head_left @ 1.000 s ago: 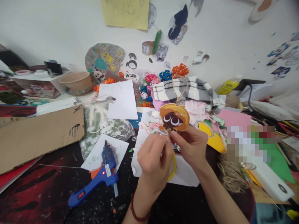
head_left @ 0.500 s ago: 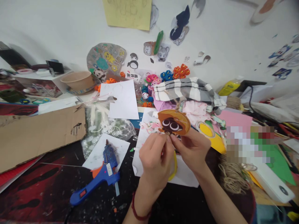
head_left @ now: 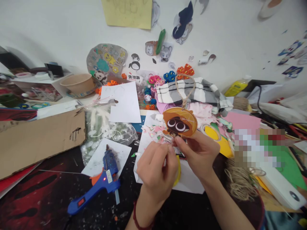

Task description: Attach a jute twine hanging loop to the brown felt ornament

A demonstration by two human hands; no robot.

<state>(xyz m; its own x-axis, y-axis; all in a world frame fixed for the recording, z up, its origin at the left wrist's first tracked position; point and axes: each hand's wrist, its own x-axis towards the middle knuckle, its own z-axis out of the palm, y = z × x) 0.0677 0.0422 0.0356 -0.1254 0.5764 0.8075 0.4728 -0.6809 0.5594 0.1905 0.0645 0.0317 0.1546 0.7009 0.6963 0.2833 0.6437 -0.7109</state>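
An orange, flat cartoon-character ornament (head_left: 190, 119) with big white eyes stands upright in my right hand (head_left: 201, 153), thumb and fingers pinching its lower edge. From its top rises a twine loop (head_left: 184, 100). My left hand (head_left: 157, 166), a dark red cord bracelet at its wrist, is curled in a pinch just below and left of the ornament. Whatever its fingertips hold, if anything, is hidden. Beneath both hands lies a white paper sheet (head_left: 192, 180) strewn with small coloured scraps, and part of a yellow ring-shaped thing (head_left: 178, 174) shows between them.
At left a blue glue gun (head_left: 105, 187) rests partly on a white paper (head_left: 124, 151), near a cardboard piece (head_left: 43, 137) and a clear plastic bag (head_left: 96, 127). Coiled twine (head_left: 240, 182) and a white tool handle (head_left: 280, 185) lie at right. Checked cloth (head_left: 203, 92) sits behind.
My left hand has drawn slightly down and left, away from the ornament's lower edge. The ornament tilts a little, and its twine loop now stands up in view.
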